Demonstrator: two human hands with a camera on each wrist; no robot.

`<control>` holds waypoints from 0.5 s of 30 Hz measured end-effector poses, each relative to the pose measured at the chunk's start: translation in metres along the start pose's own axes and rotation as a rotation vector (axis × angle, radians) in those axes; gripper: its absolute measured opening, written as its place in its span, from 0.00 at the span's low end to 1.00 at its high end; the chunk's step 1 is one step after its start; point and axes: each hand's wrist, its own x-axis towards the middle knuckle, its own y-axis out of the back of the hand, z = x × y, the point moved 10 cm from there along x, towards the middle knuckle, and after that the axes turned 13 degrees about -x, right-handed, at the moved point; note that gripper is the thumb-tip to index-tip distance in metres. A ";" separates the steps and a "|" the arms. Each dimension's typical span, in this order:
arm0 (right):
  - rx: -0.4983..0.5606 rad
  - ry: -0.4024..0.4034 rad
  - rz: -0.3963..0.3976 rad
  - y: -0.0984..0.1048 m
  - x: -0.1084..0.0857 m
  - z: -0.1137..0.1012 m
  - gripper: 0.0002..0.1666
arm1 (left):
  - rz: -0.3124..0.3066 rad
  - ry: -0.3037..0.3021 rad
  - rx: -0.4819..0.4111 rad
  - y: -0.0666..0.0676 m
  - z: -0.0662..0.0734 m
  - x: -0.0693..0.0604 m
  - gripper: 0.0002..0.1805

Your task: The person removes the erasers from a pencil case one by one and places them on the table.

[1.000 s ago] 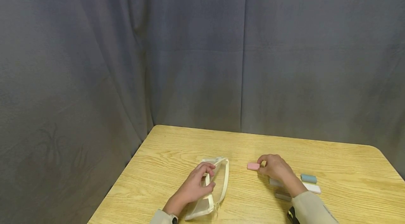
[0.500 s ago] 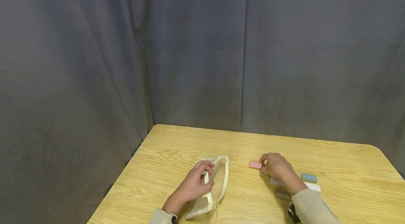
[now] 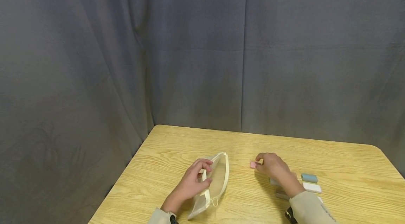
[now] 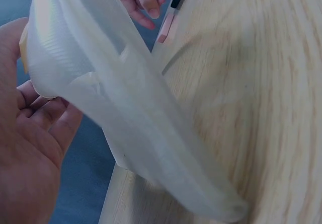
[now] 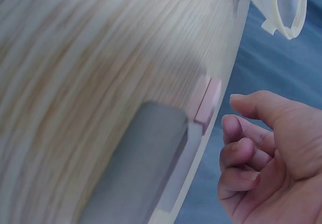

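Note:
A translucent zip pouch (image 3: 218,178) with cream edging stands with its mouth apart at the middle left of the table. My left hand (image 3: 191,181) holds the rim on its near-left side; in the left wrist view the pouch (image 4: 121,98) runs past the curled fingers (image 4: 50,118). To the right, a small pink eraser (image 3: 252,165) lies on the table, partly hidden by my right hand (image 3: 273,167). The right wrist view shows a gap between the eraser (image 5: 209,103) and the loosely bent fingers (image 5: 239,151), which hold nothing.
Beside the right forearm lie a blue cylinder (image 3: 309,178), a white block (image 3: 312,187) and grey pieces, one of them a grey block (image 3: 281,194) partly covered by the arm. Dark curtains (image 3: 202,48) hang behind the wood-grain table (image 3: 177,143).
My left hand has shifted slightly up and left with the pouch, whose mouth has widened. My right hand has shifted slightly left and now covers more of the pink eraser.

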 end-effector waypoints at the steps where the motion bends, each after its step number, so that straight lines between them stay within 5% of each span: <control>1: 0.004 0.005 0.007 0.001 0.000 -0.002 0.22 | 0.001 -0.001 0.001 0.001 0.000 0.000 0.14; 15: 0.034 0.044 0.057 0.006 -0.007 -0.022 0.20 | 0.026 -0.011 -0.008 0.010 0.006 0.001 0.14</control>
